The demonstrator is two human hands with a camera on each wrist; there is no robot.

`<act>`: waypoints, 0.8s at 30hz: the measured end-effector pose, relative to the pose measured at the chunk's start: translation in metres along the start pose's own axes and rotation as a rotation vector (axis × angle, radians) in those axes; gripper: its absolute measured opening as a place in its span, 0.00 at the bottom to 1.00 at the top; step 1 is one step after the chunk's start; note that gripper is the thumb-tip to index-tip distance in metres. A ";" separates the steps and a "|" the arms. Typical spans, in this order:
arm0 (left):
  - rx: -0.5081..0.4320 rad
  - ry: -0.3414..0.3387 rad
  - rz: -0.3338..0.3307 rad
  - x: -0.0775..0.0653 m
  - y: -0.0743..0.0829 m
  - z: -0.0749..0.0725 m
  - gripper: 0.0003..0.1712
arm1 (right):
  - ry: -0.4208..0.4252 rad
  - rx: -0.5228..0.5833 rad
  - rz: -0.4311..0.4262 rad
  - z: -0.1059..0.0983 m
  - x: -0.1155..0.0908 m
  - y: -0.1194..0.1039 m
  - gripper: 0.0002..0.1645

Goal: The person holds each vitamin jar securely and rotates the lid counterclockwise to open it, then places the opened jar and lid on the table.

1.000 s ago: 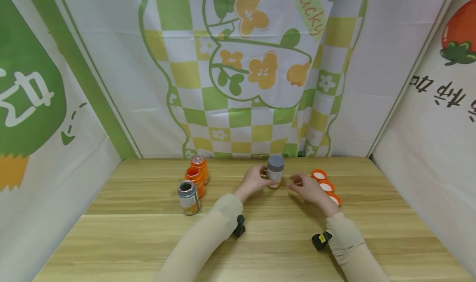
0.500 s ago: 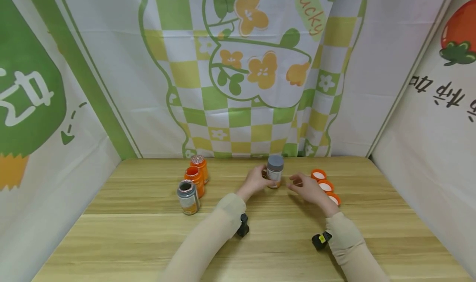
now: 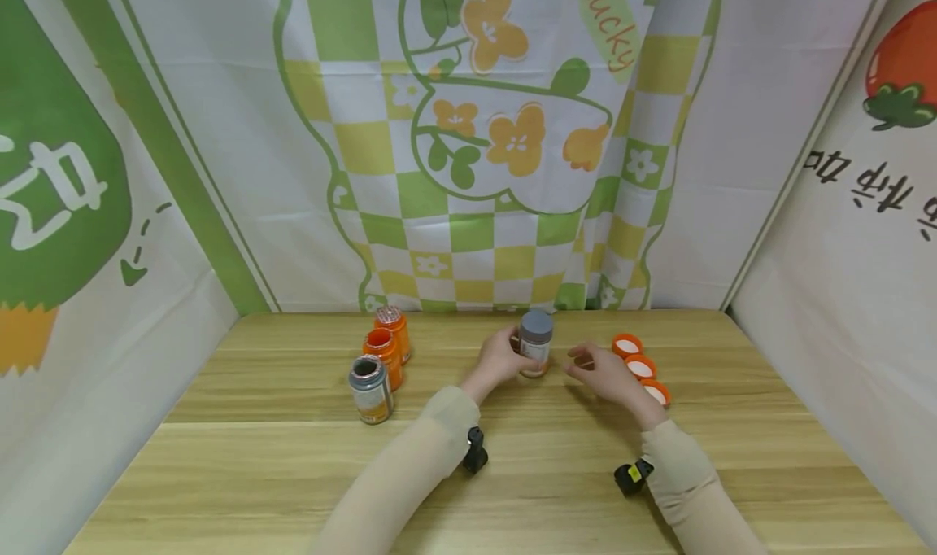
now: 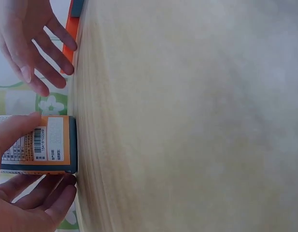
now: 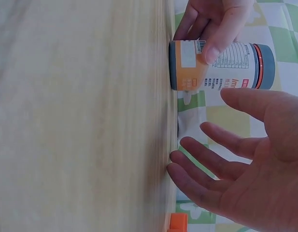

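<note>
A grey-lidded supplement bottle point(image 3: 537, 331) with a printed label stands upright near the table's back edge. My left hand point(image 3: 500, 358) grips its lower part from the left, thumb across the label point(image 4: 53, 142) and fingers round the other side. The lid point(image 5: 267, 66) sits on the bottle and is untouched. Just right of the bottle, my right hand point(image 3: 603, 372) is held low over the table with fingers relaxed and apart, holding nothing. Orange lids point(image 3: 641, 367) lie in a row beside it, white insides up, partly behind that hand.
To the left stand three lidless bottles in a slanting row: a grey one point(image 3: 372, 394) in front, an orange one point(image 3: 394, 369) and another orange one point(image 3: 401, 345) behind. A patterned curtain point(image 3: 468, 238) hangs along the back edge of the wooden table point(image 3: 256, 457).
My left hand has shifted the grey-lidded bottle slightly to the left and towards me. The right hand has stayed almost still.
</note>
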State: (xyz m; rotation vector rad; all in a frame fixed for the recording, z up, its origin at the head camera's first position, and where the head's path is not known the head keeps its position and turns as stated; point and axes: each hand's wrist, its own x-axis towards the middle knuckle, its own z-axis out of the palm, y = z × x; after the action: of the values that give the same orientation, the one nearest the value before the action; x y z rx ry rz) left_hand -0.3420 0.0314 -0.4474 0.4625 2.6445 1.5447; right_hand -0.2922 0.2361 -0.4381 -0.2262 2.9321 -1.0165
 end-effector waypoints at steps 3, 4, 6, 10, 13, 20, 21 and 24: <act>-0.008 0.016 0.001 -0.003 0.001 -0.002 0.29 | 0.002 0.001 -0.009 0.001 0.000 0.000 0.27; -0.007 0.021 0.004 -0.004 0.000 -0.003 0.29 | 0.003 0.000 -0.012 0.001 0.000 0.000 0.26; -0.004 0.029 0.010 -0.005 0.000 -0.003 0.28 | 0.004 0.005 -0.009 0.002 0.000 0.000 0.26; 0.023 0.037 0.022 -0.006 -0.002 -0.004 0.27 | -0.004 0.016 -0.013 0.003 0.001 -0.001 0.26; 0.043 0.038 0.020 -0.008 -0.002 -0.006 0.27 | -0.004 0.019 -0.016 0.003 0.001 -0.001 0.26; 0.072 0.069 0.024 -0.012 -0.003 -0.009 0.26 | -0.003 0.055 -0.034 0.006 -0.001 -0.001 0.25; 0.077 0.074 0.023 -0.013 -0.003 -0.009 0.26 | -0.006 0.058 -0.043 0.006 -0.002 -0.001 0.25; 0.095 0.080 0.020 -0.015 -0.004 -0.011 0.26 | -0.008 0.070 -0.054 0.007 -0.003 -0.002 0.25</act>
State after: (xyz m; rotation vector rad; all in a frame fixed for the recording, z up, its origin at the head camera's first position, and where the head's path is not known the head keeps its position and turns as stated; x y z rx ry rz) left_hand -0.3302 0.0163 -0.4469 0.4427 2.7922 1.4782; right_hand -0.2886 0.2310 -0.4425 -0.3084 2.8915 -1.1201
